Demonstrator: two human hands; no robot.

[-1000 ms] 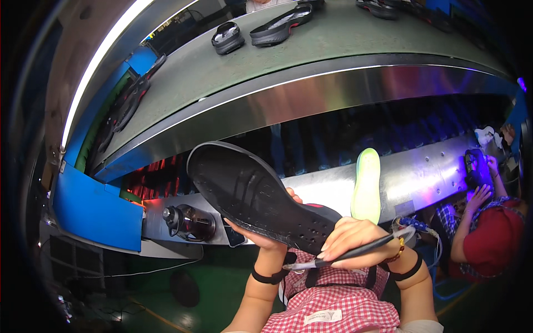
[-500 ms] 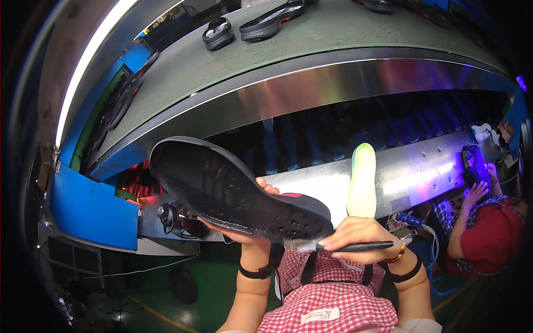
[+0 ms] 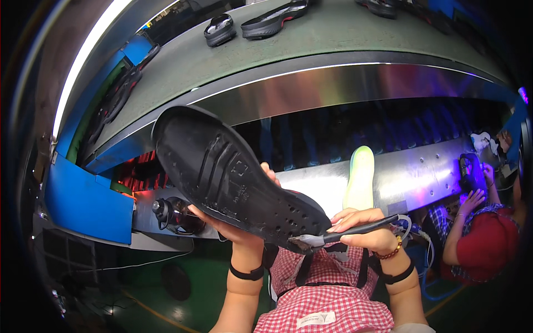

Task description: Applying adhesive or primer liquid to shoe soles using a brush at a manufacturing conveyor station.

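A black shoe sole (image 3: 222, 172) hangs tilted in front of me, its hollow inner face with grooves and small holes toward me. My left hand (image 3: 236, 225) grips it from beneath, thumb along the near edge and fingertips showing past the far edge. In my right hand (image 3: 366, 227) is a brush with a dark handle (image 3: 375, 225). Its pale bristles (image 3: 304, 242) touch the inside of the sole near the narrower right end. A wet-looking sheen runs along the sole's near rim.
A yellow-green insole-shaped piece (image 3: 361, 175) lies on the metal bench (image 3: 394, 180), with a dark bottle (image 3: 176, 215) at its left. Beyond, several soles (image 3: 272, 22) rest on a green conveyor belt (image 3: 322, 39). At right, a person in red (image 3: 483, 244) handles another dark sole.
The sole has been raised and tipped so more of its inner face shows. The brush has shifted from the near rim onto the sole's inside.
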